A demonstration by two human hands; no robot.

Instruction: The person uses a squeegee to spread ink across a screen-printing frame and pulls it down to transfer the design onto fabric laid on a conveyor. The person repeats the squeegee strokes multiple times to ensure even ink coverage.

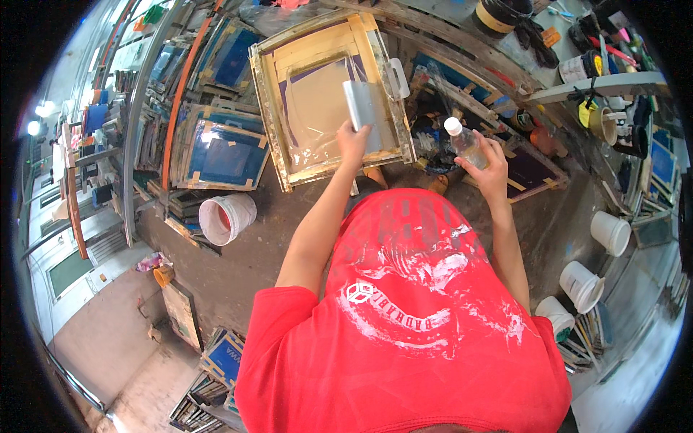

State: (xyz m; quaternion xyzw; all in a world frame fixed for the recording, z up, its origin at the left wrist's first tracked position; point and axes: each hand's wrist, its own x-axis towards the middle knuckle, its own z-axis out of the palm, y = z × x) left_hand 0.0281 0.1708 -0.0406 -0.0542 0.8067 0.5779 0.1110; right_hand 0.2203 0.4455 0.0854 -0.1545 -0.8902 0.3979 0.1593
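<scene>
My left hand (353,143) grips a long silver metal bar (363,105), which lies over the right part of a yellowish screen frame (275,108) with tape, a tan middle and purple edges showing. My right hand (488,162) is wrapped round a clear plastic bottle (462,144) with a white cap, held to the right of the frame. The bottle has some liquid in it. A pale handle-shaped piece (398,78) sticks out at the frame's right side.
Racks and stacks of blue screens (220,151) stand left and behind. A white bucket (242,216) sits left of me; more buckets (608,232) stand at right. A metal rail (599,85) with hanging tools crosses the upper right. Dark floor (188,278) shows around me.
</scene>
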